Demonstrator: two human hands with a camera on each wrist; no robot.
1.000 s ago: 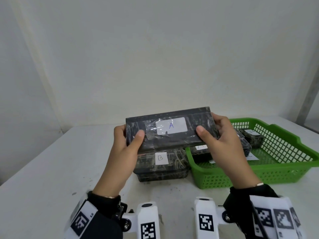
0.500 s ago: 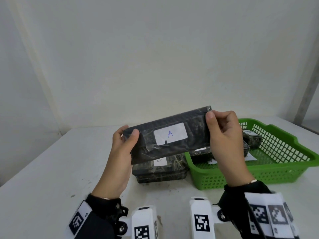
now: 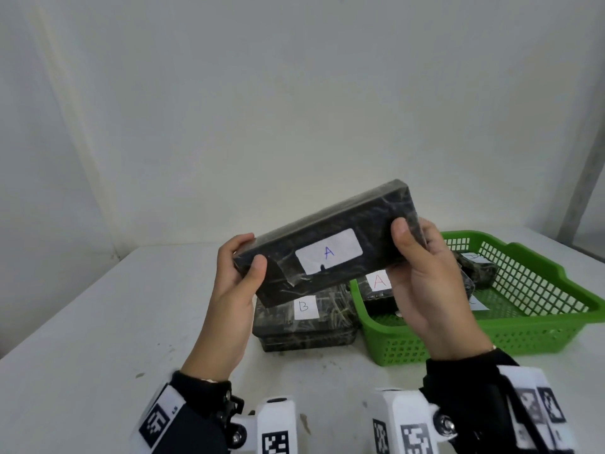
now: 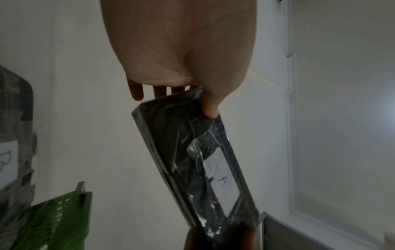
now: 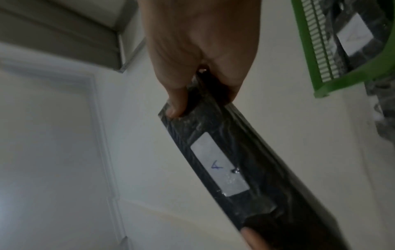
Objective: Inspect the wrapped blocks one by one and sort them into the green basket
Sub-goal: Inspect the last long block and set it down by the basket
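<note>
Black plastic wrap crinkles under the fingers. The left hand (image 3: 235,283) pinches one short end of the held block (image 3: 327,247), thumb on the front and fingers curled behind. The right hand (image 3: 422,283) clamps the other short end the same way. That block hangs in the air, tilted, its right end higher, above and a bit left of the green basket (image 3: 537,326). Its white label (image 3: 329,256) says A and faces the person.

To look it over well, I think both hands should keep to the ends, so no finger covers the label. Turn it slowly, because the wrap looks slippery. Just left of the basket sits a stack of blocks (image 3: 304,319), the top one marked B. Inside the basket lies another A block (image 3: 379,286). I think the held one should be set down flat, beside that block.
</note>
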